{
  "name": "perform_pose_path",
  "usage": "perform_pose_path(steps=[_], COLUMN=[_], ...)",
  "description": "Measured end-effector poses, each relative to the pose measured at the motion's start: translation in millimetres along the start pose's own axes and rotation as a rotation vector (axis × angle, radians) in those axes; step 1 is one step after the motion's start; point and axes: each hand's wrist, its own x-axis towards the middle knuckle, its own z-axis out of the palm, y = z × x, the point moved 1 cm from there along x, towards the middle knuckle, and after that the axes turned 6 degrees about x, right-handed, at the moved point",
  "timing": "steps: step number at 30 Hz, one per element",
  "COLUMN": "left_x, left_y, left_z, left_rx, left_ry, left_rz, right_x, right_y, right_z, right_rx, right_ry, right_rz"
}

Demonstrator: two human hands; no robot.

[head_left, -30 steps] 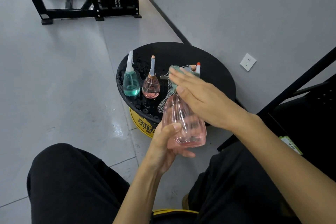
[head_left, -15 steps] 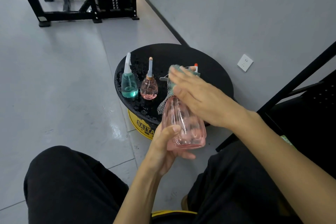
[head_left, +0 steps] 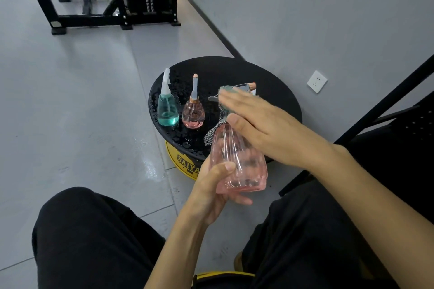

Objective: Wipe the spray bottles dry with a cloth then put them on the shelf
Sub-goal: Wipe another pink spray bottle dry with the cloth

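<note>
Change: hardly anything in the last second. The right hand [head_left: 265, 129] is in the same spot over the bottle's neck, just flatter and a bit blurred, and the left hand [head_left: 211, 192] has kept its grip on the base.
Left hand: wrapped round the bottom of the big pink bottle [head_left: 237, 159], thumb on the near side, fingers curled under the far side.
Right hand: fingers straight and together, lying flat on the cloth [head_left: 225, 112] and pressing it onto the sprayer head. The thumb rests against the bottle's shoulder.
Big pink bottle: held in the air at the near edge of the bench [head_left: 270, 91], tilted with its nozzle pointing away (a little pink liquid sits at the bottom).
Cloth: teal part under the right fingers, a checked end hanging down the left side of the neck.
Bench: round black top speckled with water drops, on a yellow base [head_left: 180, 162].
Other bottles: green bottle [head_left: 167, 110] and small pink bottle [head_left: 193, 112] stand upright just beside each other on the bench's left part, well apart from both hands.
</note>
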Motion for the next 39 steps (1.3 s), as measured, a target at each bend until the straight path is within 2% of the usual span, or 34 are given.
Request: perform_pose_path(steps=[8, 22, 30, 34, 39], left_x=[-3.7, -0.3, -2.0, -3.5, -7.2], left_y=[-2.1, 0.7, 5.3, 6.2, 8.5], left_z=[1.6, -2.8, -0.3, -1.1, 0.2], left_rx=[-0.04, 0.006, 0.009, 0.019, -0.022], left_ry=[0.035, 0.02, -0.064, -0.061, -0.03], left_rz=[-0.036, 0.032, 0.028, 0.038, 0.069], right_x=[13.3, -33.9, -21.6, -24.0, -42.2], right_y=[4.3, -30.7, -21.5, -24.9, -42.5], right_z=[14.6, 21.4, 23.1, 33.5, 43.5], right_rx=[0.158, -0.109, -0.164, -0.065, -0.147], right_ry=[0.156, 0.228, 0.282, 0.26, 0.25], right_rz=[0.03, -0.165, -0.083, -0.066, -0.101])
